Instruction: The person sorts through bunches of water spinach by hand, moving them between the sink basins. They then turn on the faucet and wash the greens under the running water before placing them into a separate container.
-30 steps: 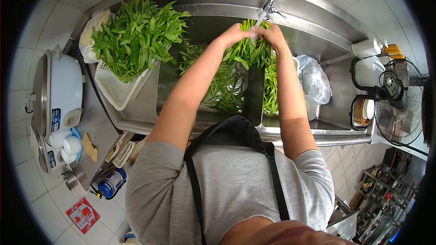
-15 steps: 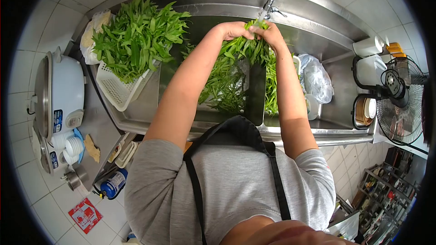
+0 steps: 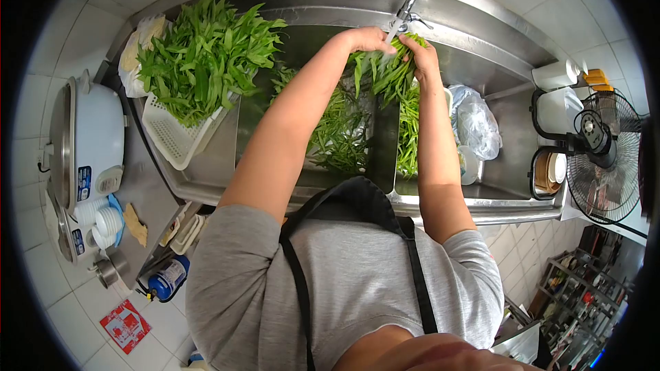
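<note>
Water runs from the faucet [image 3: 407, 5] onto a bunch of leafy greens [image 3: 393, 75]. My right hand [image 3: 421, 56] is closed on the bunch near its stems, to the right of the stream. Just left of the water, my left hand [image 3: 371, 40] is beside the bunch; whether its fingers grip anything is too small to tell. Below my hands, more greens [image 3: 340, 134] lie in the middle sink basin, and others [image 3: 408, 130] sit to the right of the divider [image 3: 383, 144]. A large heap of greens [image 3: 206, 58] fills the white basket [image 3: 177, 136] at the left.
Clear plastic bags [image 3: 476, 124] lie in the right basin. A fan [image 3: 598, 144] and white containers [image 3: 560, 106] stand at the far right. On the left are a large cooker [image 3: 96, 137], stacked white bowls [image 3: 106, 223] and a blue canister [image 3: 168, 278].
My hands have moved apart, with my left hand shifted off the bunch. The greens have swung a little to the right with my right hand, their stems now pointing up beside the faucet.
</note>
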The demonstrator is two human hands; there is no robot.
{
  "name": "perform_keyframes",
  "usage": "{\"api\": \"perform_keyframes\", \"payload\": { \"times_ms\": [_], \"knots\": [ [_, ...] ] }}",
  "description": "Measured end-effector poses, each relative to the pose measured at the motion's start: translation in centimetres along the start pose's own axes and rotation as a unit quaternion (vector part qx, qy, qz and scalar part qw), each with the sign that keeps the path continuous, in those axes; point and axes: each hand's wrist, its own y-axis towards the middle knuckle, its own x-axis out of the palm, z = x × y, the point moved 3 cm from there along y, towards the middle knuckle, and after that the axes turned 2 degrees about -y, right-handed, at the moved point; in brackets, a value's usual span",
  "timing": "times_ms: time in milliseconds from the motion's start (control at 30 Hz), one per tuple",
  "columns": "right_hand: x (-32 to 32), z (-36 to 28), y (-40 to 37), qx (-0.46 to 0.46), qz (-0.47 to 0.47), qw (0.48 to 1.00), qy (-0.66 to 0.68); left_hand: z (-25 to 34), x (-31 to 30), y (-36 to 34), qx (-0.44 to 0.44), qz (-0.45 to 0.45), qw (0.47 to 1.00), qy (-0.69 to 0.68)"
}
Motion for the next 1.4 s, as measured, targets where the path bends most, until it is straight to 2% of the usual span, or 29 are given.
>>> {"api": "perform_keyframes", "payload": {
  "times_ms": [33,67,133,233,267,333,500,567,600,633,700,767,800,833,867,900,933,967,1067,1100,1167,1233,1267,1300,1367,1400],
  "knots": [
    [0.1,-0.3,-0.3,-0.005,-0.018,1.000,-0.008,0.0,-0.1,-0.2,-0.014,0.006,0.998,0.059],
    [0.3,-0.5,-0.5,-0.001,-0.046,0.999,-0.019,0.1,-0.3,-0.5,-0.016,0.004,0.998,0.059],
    [0.4,-0.2,-0.7,0.005,-0.057,0.997,-0.046,-0.2,-0.4,-0.7,0.014,-0.058,0.998,0.026],
    [0.8,-0.3,-0.5,0.005,-0.075,0.993,-0.090,-0.3,-0.7,-1.3,0.004,-0.026,0.999,0.047],
    [0.8,-0.5,-0.4,-0.003,-0.054,0.993,-0.105,-0.2,-0.6,-1.6,0.002,-0.024,0.999,0.047],
    [0.9,-1.0,-0.5,-0.014,-0.018,0.994,-0.108,-1.0,-0.4,-0.9,0.033,0.026,0.990,0.137],
    [0.0,-2.7,-1.2,-0.032,0.066,0.993,-0.088,-5.1,1.1,-1.5,0.100,0.230,0.957,0.147],
    [-0.6,-3.1,-1.1,-0.047,0.057,0.996,-0.040,-7.5,2.2,-2.0,0.092,0.303,0.948,-0.036],
    [-0.4,-3.5,-1.3,-0.047,0.062,0.997,-0.027,-8.8,2.9,-2.0,0.098,0.310,0.933,-0.152],
    [-0.4,-3.9,-1.3,-0.047,0.061,0.997,-0.027,-10.3,3.5,-2.0,0.050,0.342,0.919,-0.191],
    [-0.7,-4.3,-1.5,-0.037,0.084,0.994,0.066,-13.2,5.6,-1.6,0.007,0.360,0.869,-0.338],
    [-0.8,-4.0,-0.9,-0.031,0.068,0.992,0.103,-15.3,7.9,-0.9,-0.111,0.285,0.844,-0.440],
    [-0.4,-3.8,-0.9,-0.029,0.054,0.992,0.109,-14.0,8.8,-1.4,-0.156,0.243,0.826,-0.485],
    [0.1,-3.5,-0.9,-0.028,0.041,0.992,0.115,-13.1,8.9,-1.8,-0.155,0.243,0.826,-0.485],
    [0.7,-2.9,-1.0,-0.018,0.036,0.996,0.085,-12.1,9.1,-2.1,-0.135,0.219,0.774,-0.579],
    [1.5,-2.4,-1.1,-0.026,-0.011,0.998,0.058,-11.5,9.4,-2.2,-0.114,0.192,0.712,-0.665],
    [2.2,-1.6,-1.3,-0.026,-0.014,0.999,0.012,-11.4,9.0,-2.1,-0.064,0.195,0.690,-0.695],
    [2.9,-0.8,-1.5,-0.026,-0.017,0.999,-0.033,-11.6,8.6,-2.1,-0.063,0.195,0.690,-0.695],
    [3.8,0.8,-1.2,-0.048,-0.076,0.994,-0.067,-12.4,6.8,-3.9,-0.052,0.231,0.608,-0.758],
    [3.8,0.9,-1.2,-0.049,-0.076,0.994,-0.065,-13.0,6.4,-5.0,-0.026,0.269,0.629,-0.729],
    [4.0,0.7,-1.4,-0.061,-0.064,0.995,-0.047,-16.2,5.1,-7.1,-0.016,0.281,0.666,-0.690],
    [3.8,0.8,-1.2,-0.087,-0.071,0.990,-0.089,-18.5,4.2,-9.2,-0.046,0.321,0.636,-0.700],
    [3.9,0.8,-1.0,-0.102,-0.083,0.984,-0.120,-19.5,3.9,-10.0,-0.094,0.343,0.646,-0.675],
    [4.0,0.8,-0.9,-0.116,-0.095,0.977,-0.151,-19.6,3.8,-10.1,-0.095,0.345,0.646,-0.675],
    [4.3,0.8,-0.7,-0.106,-0.117,0.973,-0.167,-19.5,2.8,-10.5,-0.136,0.417,0.776,-0.452],
    [4.5,0.8,-0.6,-0.097,-0.139,0.968,-0.185,-17.1,2.4,-10.7,-0.063,0.459,0.786,-0.409]
  ]
}}
